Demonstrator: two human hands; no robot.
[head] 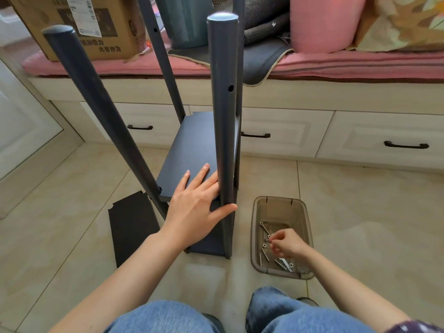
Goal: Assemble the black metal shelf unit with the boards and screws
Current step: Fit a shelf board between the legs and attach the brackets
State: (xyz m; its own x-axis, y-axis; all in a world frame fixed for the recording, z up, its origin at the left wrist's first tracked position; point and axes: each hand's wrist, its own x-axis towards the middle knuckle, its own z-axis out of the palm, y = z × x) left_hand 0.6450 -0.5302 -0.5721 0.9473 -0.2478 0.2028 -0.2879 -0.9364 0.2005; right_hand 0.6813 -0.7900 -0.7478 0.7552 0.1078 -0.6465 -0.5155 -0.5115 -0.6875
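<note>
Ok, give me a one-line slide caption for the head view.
Left hand steadies the shelf frame while right hand picks a screw from the tray.

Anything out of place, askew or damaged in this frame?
No damage or spills. The near-left pole leans outward while the near-right pole stands upright, so the frame looks loose. One spare board lies flat on the floor beside it.

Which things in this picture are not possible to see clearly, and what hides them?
- Head view: the right hand curls over the screws in the plastic tray; whether it pinches one is too small to tell.
- The near post covers part of the left hand and of the shelf board.
- The far posts are cut off by the top edge.
- The box label is blurred.
</note>
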